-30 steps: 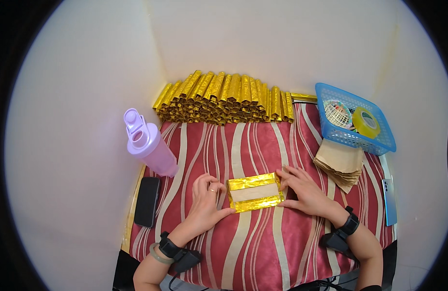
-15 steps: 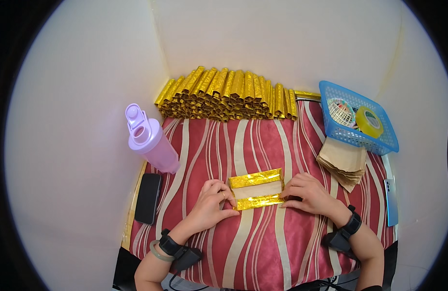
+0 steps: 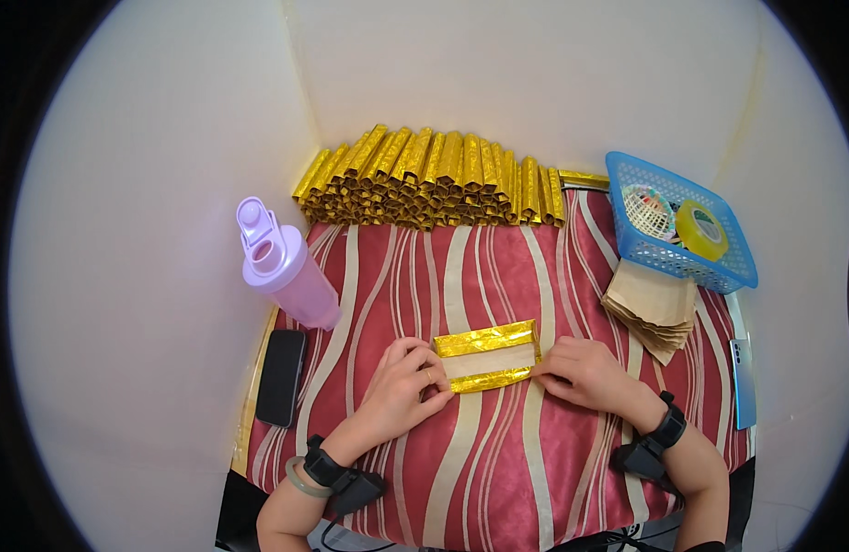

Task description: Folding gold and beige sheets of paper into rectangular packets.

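A sheet of gold foil paper (image 3: 487,360) lies on the striped cloth in front of me. Its far and near long sides are folded inward as shiny gold bands, and a pale strip shows between them. At the near left corner, my left hand (image 3: 408,388) pinches the paper between thumb and fingers. My right hand (image 3: 585,373) grips the near right corner the same way, its fingertips pressed together. Behind, against the wall, rises a heap of rolled gold foil tubes (image 3: 434,175), their open ends facing me.
A lilac shaker bottle (image 3: 291,271) and a black phone (image 3: 281,378) stand and lie at the left. To the right are a blue basket (image 3: 659,253) holding yellow tape (image 3: 700,230), a stack of brown paper (image 3: 653,308) and a blue phone (image 3: 741,385). Red striped cloth (image 3: 484,248) covers the table.
The near gold band looks slightly narrower, its edge shifted a little away from me. My right fingers have drawn closer together, and the left hand has turned slightly at its corner.
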Motion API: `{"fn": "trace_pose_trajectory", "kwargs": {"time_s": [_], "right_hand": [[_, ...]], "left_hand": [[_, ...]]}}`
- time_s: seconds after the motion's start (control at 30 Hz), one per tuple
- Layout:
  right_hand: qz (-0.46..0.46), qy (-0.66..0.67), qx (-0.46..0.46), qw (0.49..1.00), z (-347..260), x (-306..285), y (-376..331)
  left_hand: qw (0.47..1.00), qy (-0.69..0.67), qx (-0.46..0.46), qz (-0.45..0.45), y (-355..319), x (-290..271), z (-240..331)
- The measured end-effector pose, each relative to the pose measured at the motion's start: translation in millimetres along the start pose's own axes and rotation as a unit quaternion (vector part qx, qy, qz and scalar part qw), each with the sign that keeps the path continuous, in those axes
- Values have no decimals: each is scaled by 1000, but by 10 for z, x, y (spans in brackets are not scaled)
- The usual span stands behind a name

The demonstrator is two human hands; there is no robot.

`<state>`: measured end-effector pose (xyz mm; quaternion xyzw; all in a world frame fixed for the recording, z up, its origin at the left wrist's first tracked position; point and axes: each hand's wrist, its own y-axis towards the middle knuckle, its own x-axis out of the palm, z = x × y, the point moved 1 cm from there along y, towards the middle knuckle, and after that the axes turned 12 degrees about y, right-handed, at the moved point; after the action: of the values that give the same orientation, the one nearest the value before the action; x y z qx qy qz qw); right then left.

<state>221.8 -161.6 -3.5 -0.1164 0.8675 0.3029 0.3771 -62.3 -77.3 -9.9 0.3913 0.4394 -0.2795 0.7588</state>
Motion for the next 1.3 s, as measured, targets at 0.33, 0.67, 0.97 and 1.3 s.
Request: {"fn": "trace_pose_trajectory", "kwargs": {"time_s": [0.33, 0.67, 0.97, 1.3], "right_hand": [[-20, 75, 52, 996, 58, 36, 17], [-9, 78, 126, 989, 38, 91, 68], [-37, 55, 47, 997, -59, 185, 135], [-64, 27, -5, 998, -56, 220, 131]], "left_hand": [[999, 24, -21, 3, 0, 36, 9], [997, 10, -75, -12, 2, 81, 67], [997, -8, -74, -25, 4, 88, 70], [999, 7, -11, -45, -2, 110, 63]]}}
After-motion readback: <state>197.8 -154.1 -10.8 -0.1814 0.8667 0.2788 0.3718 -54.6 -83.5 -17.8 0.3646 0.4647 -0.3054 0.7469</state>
